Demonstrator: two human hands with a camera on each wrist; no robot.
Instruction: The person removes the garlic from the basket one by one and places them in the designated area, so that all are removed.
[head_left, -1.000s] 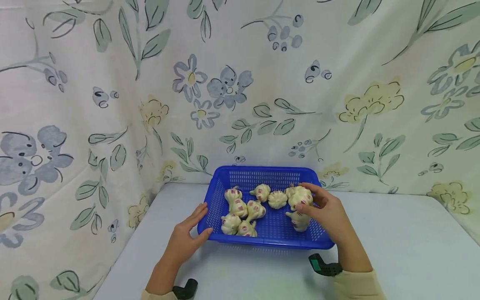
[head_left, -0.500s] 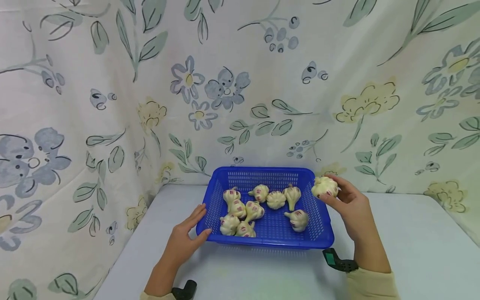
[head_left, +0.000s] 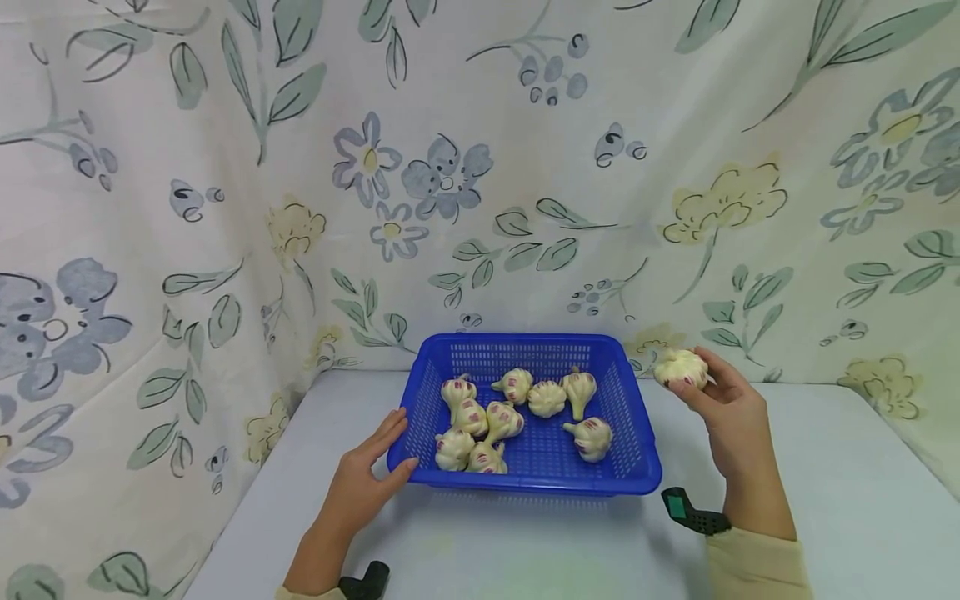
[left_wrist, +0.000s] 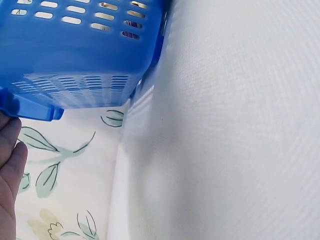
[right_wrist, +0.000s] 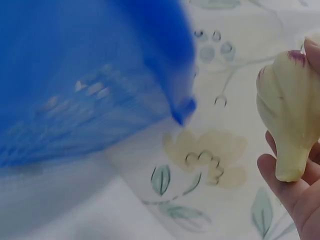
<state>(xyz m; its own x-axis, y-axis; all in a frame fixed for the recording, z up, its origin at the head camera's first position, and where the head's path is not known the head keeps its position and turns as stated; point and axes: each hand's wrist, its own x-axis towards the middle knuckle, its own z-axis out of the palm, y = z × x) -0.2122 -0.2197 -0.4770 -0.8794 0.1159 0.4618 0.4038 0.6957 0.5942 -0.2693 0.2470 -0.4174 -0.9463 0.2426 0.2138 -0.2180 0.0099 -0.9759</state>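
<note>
My right hand (head_left: 738, 421) pinches a pale garlic bulb (head_left: 681, 368) with purple streaks, raised just outside the right side of a blue plastic basket (head_left: 540, 483). In the right wrist view, the bulb (right_wrist: 287, 110) has its thick stem pointing down, with the fingers (right_wrist: 272, 170) around it. My left hand (head_left: 356, 487) rests at the basket's front left corner, fingers along the left rim and thumb at the front. From the left wrist, fingertips (left_wrist: 10, 135) show right at the basket's rim. Several more garlic bulbs (head_left: 502, 421) lie inside, mostly on the left.
A white table (head_left: 825, 483) lies under the basket and both hands. Behind it hangs a floral curtain (head_left: 480, 208), which also covers the left side. One bulb (head_left: 591, 438) lies apart in the basket's right half. Each wrist wears a black device (head_left: 697, 512).
My right hand has lifted a garlic bulb from the basket's right end and carried it rightward past the rim. My left hand stays at the corner; the view shifts slightly.
</note>
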